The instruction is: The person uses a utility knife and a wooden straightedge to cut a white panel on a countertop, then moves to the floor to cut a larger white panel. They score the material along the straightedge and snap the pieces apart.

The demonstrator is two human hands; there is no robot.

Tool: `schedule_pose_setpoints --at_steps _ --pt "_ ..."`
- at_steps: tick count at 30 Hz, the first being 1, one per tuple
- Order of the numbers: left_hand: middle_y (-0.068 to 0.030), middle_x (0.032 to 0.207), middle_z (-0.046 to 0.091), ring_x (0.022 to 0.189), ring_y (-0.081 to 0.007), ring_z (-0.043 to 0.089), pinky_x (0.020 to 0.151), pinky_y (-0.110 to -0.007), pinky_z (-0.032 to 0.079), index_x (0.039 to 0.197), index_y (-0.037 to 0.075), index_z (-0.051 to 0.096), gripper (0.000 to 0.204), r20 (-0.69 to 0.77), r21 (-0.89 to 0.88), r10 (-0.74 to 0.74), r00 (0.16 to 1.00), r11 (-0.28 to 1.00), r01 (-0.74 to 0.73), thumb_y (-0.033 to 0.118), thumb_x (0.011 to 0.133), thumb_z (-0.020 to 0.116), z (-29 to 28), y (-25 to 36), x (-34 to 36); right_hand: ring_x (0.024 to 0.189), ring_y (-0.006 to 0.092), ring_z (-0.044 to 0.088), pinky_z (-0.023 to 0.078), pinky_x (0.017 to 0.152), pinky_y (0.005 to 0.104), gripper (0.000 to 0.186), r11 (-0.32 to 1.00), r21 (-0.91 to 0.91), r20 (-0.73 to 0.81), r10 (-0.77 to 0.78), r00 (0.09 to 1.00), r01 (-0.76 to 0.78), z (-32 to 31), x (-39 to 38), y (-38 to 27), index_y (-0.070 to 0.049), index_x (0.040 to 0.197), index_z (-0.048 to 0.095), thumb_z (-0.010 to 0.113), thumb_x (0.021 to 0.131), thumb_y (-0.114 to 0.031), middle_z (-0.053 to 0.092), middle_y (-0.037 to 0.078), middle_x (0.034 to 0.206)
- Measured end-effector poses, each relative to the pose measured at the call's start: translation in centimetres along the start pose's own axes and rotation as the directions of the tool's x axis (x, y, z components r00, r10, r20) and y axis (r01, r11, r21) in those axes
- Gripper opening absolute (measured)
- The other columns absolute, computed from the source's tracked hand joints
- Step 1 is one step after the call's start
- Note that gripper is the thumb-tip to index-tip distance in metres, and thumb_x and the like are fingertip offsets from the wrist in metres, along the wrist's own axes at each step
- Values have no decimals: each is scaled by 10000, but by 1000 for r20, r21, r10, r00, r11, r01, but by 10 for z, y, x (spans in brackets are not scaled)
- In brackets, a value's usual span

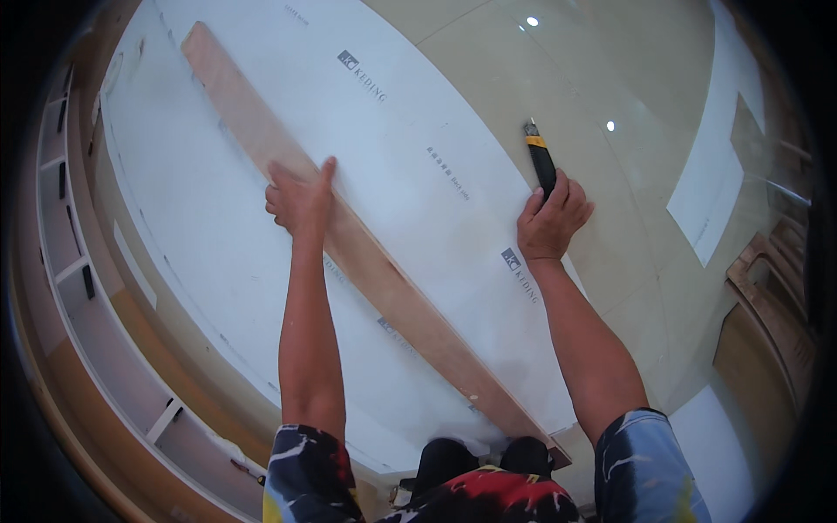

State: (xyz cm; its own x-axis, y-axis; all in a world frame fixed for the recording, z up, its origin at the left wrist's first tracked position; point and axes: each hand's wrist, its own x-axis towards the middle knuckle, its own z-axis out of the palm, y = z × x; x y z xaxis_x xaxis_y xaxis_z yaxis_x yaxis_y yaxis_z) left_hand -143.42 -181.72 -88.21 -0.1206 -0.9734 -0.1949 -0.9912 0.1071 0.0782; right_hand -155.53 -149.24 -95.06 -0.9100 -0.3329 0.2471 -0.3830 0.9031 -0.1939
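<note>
Plainly, plank (370, 261): it lies aslant on the white sheet (453, 240), far end up to your left, near end down toward you. It looks like wood, so expect it stiff, fairly light for its length and not fragile.
Hold on the plank: its two long edges should suit your fingers best, near the middle for balance; taken at one end, it would likely swing.
Slip: the sheet beneath looks smooth, so the plank may skate without pressure from above.
Left hand (301, 200): it straddles the plank's farther half, thumb at the right edge, other fingers about the left edge, spread well apart; whether they squeeze or only steady it, you can't quite tell from above.
Knife (540, 164): black and yellow, probably light and rigid; keep hold of the handle, well behind the metal tip.
Right hand (554, 216): your fingers are wrapped on the knife's near end, its tip pointing away from you, over the floor (645, 192) just past the sheet's edge, well apart from the plank.
</note>
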Motion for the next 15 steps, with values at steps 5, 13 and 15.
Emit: schedule_pose_setpoints --at_steps 5,13,15 --pt "-289 1379 542 1272 -441 535 1065 -517 487 1403 -15 477 930 38 -265 -107 994 957 113 437 699 883 -3 3 14 1299 353 438 232 1134 673 512 999 -15 31 31 999 -31 5 -3 6 -32 1383 495 609 925 -228 499 169 1293" --pt "-264 1307 646 1228 -398 620 1041 -457 514 1344 -58 551 914 -130 -308 -12 991 951 -29 391 638 920 11 -20 25 1329 357 413 215 1148 692 524 1000 22 44 14 999 -15 5 -4 3 -53 1420 460 606 948 -227 459 168 1338" --pt "-246 1337 624 1217 -365 628 1055 -420 510 1445 -64 474 1023 -117 -277 -36 992 961 2 396 647 919 11 -15 30 1335 357 406 212 1146 692 526 1000 21 47 12 999 -13 5 -3 3 -56 1429 448 602 954 -221 447 171 1347"
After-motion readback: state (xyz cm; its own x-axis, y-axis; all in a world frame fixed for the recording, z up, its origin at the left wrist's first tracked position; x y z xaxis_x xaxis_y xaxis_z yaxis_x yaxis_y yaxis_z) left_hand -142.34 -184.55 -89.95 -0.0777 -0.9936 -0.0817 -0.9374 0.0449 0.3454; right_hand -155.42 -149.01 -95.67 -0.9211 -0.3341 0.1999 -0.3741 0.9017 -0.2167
